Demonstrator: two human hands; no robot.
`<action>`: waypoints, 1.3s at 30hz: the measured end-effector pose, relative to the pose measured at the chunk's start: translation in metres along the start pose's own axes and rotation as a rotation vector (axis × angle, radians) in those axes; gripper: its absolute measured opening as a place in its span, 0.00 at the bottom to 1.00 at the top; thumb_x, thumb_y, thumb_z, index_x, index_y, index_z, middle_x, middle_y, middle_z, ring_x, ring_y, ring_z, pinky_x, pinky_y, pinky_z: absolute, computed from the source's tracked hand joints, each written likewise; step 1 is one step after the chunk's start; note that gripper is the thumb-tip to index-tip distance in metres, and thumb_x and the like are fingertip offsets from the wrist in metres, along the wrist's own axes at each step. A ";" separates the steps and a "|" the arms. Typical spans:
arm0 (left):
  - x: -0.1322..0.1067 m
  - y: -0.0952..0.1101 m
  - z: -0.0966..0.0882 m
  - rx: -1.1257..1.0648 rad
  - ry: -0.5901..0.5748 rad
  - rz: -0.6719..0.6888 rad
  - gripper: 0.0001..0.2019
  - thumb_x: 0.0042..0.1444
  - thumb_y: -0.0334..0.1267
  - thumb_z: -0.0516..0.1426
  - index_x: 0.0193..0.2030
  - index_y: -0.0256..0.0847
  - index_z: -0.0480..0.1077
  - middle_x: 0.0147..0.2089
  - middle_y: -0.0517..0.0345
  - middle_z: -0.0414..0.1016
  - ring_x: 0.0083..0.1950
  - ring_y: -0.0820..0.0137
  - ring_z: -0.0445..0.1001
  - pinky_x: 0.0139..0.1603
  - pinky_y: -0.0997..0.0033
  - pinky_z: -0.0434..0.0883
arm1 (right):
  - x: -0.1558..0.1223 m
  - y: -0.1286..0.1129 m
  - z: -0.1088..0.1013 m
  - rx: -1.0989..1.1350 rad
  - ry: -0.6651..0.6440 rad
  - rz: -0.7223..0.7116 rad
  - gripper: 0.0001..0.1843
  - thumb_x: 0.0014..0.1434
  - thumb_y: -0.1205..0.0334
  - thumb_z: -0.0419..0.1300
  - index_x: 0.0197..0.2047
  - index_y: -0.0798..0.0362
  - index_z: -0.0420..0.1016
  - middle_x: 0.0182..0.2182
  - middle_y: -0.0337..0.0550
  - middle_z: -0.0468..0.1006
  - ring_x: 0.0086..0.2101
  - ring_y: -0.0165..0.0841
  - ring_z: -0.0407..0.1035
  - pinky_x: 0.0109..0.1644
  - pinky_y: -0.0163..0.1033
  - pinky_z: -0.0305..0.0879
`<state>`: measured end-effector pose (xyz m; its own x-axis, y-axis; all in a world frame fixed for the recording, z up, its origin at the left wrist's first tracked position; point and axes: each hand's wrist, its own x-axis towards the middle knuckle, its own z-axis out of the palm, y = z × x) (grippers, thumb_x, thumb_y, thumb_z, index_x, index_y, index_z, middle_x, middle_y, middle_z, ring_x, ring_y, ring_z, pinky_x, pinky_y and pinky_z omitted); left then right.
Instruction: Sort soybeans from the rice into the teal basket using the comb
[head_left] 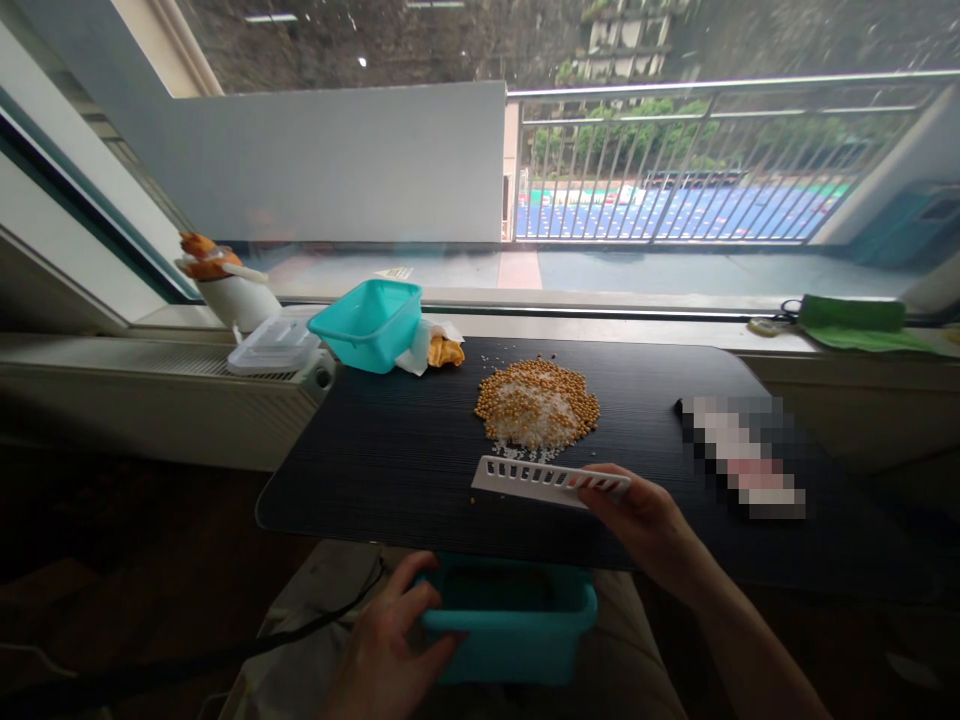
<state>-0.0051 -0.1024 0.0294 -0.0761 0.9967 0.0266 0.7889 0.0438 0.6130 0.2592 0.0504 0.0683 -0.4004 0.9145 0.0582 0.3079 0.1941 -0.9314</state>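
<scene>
A pile of yellow beans mixed with white grains (537, 404) lies on the black tabletop (390, 460). Just in front of the pile, my right hand (645, 520) grips a white slotted scraper (546, 481) by its right end, the strip lying flat on the table. Below the table's front edge, my left hand (390, 645) is wrapped round the left side of a teal plastic tub (510, 620) resting on my lap.
A second teal tub (367, 322) stands at the table's back left, beside a clear lidded box (271, 346), a white cup (232, 295) and a wrapped snack (442, 350). A green cloth (855, 322) lies on the sill at right. A blurred patch (742, 455) covers something on the table's right.
</scene>
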 end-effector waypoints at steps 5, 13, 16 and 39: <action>-0.005 -0.009 -0.008 0.034 0.102 0.062 0.06 0.48 0.31 0.61 0.25 0.43 0.68 0.50 0.53 0.76 0.44 0.65 0.80 0.41 0.74 0.75 | -0.021 -0.013 0.001 0.033 -0.210 0.035 0.13 0.62 0.54 0.57 0.41 0.53 0.78 0.32 0.42 0.80 0.32 0.35 0.73 0.35 0.36 0.69; -0.013 -0.001 -0.010 0.055 0.090 0.022 0.06 0.47 0.30 0.62 0.25 0.43 0.68 0.51 0.55 0.75 0.45 0.65 0.80 0.42 0.73 0.75 | -0.037 0.011 -0.041 -0.083 0.279 0.038 0.16 0.57 0.50 0.62 0.42 0.52 0.79 0.36 0.45 0.83 0.36 0.41 0.76 0.41 0.40 0.71; -0.010 0.015 -0.004 0.017 0.046 -0.008 0.07 0.48 0.31 0.62 0.24 0.43 0.68 0.52 0.56 0.74 0.46 0.65 0.80 0.45 0.73 0.74 | -0.029 0.020 -0.050 -0.163 0.441 0.046 0.16 0.56 0.50 0.61 0.41 0.52 0.80 0.35 0.45 0.83 0.38 0.43 0.75 0.42 0.42 0.70; 0.008 0.024 0.020 -0.045 -0.043 0.072 0.06 0.46 0.29 0.60 0.25 0.43 0.68 0.51 0.57 0.75 0.38 0.70 0.80 0.40 0.78 0.74 | -0.050 0.014 -0.049 -0.081 0.049 0.100 0.14 0.61 0.52 0.58 0.43 0.50 0.78 0.36 0.43 0.81 0.36 0.37 0.74 0.39 0.35 0.71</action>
<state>0.0251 -0.0916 0.0287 0.0075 0.9992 0.0385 0.7630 -0.0306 0.6457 0.3259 0.0244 0.0703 -0.3226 0.9464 -0.0140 0.4139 0.1277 -0.9013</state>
